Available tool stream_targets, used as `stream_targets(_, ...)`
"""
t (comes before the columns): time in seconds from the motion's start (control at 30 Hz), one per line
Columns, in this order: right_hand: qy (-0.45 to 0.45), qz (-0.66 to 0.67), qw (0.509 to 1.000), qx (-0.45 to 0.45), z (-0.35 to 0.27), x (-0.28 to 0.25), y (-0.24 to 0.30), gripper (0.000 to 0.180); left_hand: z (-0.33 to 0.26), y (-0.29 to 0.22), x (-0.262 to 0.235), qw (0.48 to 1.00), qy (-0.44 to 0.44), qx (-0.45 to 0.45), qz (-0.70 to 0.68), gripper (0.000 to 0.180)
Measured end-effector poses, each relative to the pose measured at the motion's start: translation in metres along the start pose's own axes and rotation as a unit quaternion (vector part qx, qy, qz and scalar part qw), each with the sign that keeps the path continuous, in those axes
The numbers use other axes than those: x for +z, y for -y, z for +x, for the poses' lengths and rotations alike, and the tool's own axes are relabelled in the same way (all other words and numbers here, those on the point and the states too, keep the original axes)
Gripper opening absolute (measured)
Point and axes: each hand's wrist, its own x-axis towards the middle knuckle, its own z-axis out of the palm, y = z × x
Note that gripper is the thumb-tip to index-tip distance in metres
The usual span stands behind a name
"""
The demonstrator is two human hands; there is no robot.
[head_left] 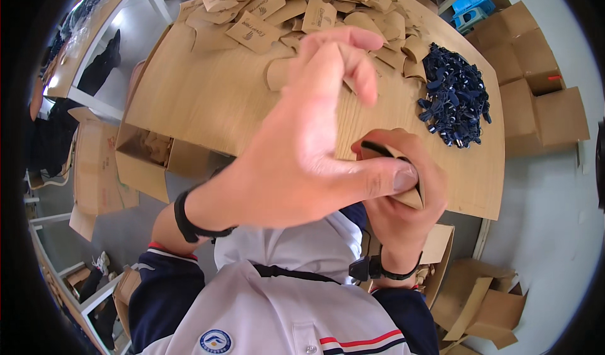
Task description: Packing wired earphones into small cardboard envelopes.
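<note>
Raised close to the camera, the left hand (302,147) has its fingers (353,59) loosely spread, its thumb pressing a small brown paper sleeve (403,178). Just right, the right hand (403,204) grips that sleeve, with a dark strip at its top. Farther off, the wooden bench (214,97) carries a heap of paper sleeves (302,8) and, right, a pile of dark blue pieces (455,100). Cardboard boxes (535,97) stand far right.

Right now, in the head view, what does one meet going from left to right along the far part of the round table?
Heap of brown paper sleeves → pile of dark blue straps → stacked cardboard boxes beyond the round table.
</note>
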Motion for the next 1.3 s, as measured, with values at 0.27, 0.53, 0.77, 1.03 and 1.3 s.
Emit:
stream_targets(0.27, 0.057, 0.182, 0.963, 0.188, -0.005, -0.011, -0.011, 0.025, -0.013, 0.013, 0.007, 0.996, 0.036, -0.005, -0.082, 0.068)
stream_targets(0.53, -0.038, 0.369, 0.918, 0.140, -0.018, 0.004, -0.016, 0.039, -0.007, 0.017, 0.030, 0.903, 0.007, 0.296, 0.313, 0.048)
stream_targets(0.77, -0.080, 0.264, 0.950, 0.149, -0.036, 0.008, -0.023, 0.042, -0.011, -0.002, 0.021, 0.880, 0.082, 0.302, 0.357, 0.041)
stream_targets(1.03, 0.020, 0.034, 0.989, 0.145, -0.013, -0.037, -0.005, 0.020, 0.007, -0.007, -0.017, 0.932, 0.304, 0.146, 0.133, 0.070)
stream_targets(1.3, -0.062, -0.020, 0.997, 0.047, -0.029, -0.027, -0.015, 0.016, 0.015, -0.019, 0.000, 0.959, 0.122, 0.096, 0.238, 0.035)
